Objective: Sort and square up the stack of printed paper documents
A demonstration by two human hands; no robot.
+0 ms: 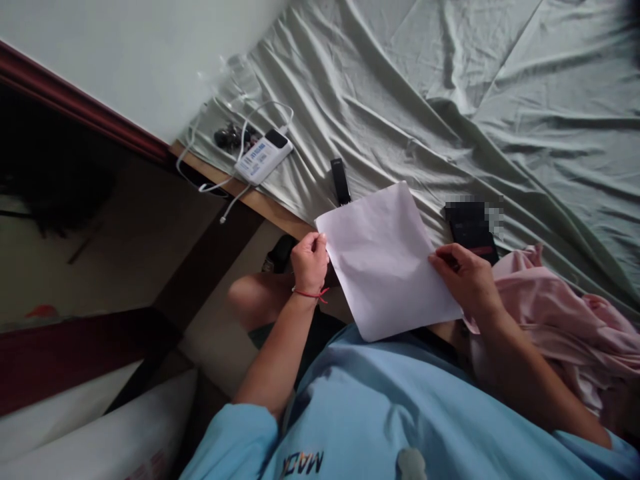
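Note:
A white sheet of paper (385, 260) is held up in front of my blue shirt, tilted and slightly creased. My left hand (310, 263) pinches its left edge, with a red string around the wrist. At the opposite edge, my right hand (465, 273) grips the paper between thumb and fingers. Just beyond the sheet's top edge lies a narrow black object (341, 181), its lower end close to the paper; a stapler is possible, but I cannot tell.
A white power bank (265, 157) with a white cable sits at the bed's corner beside a dark bunch of small items (233, 137). A black box (470, 227) lies right of the paper, near pink cloth (560, 300). A wrinkled pale green sheet (380, 100) covers the bed.

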